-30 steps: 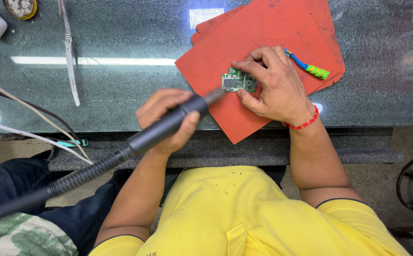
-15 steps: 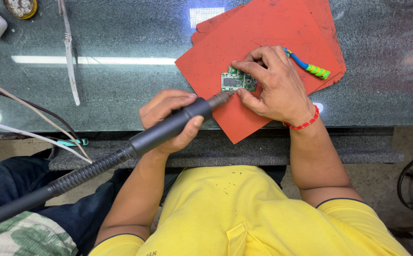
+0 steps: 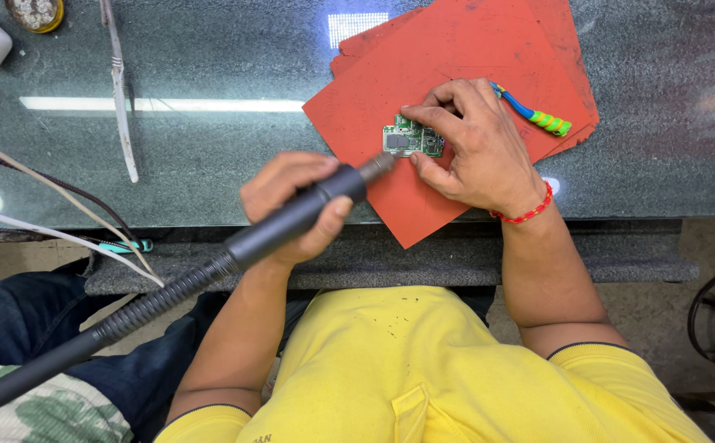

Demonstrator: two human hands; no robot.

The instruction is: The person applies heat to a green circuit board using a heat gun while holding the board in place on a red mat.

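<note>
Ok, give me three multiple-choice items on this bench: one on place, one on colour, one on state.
1. Where does the small circuit board lie?
A on the red mat
B on bare glass
C on the lap

2. What colour is the wrist band?
A blue
B red
C white

3. How is the left hand?
A open flat
B closed round the dark handpiece
C empty

Key:
1 A: the board sits on the mat, held by the right hand.
2 B: a red cord circles the wrist.
3 B: the fingers wrap the grip.
</note>
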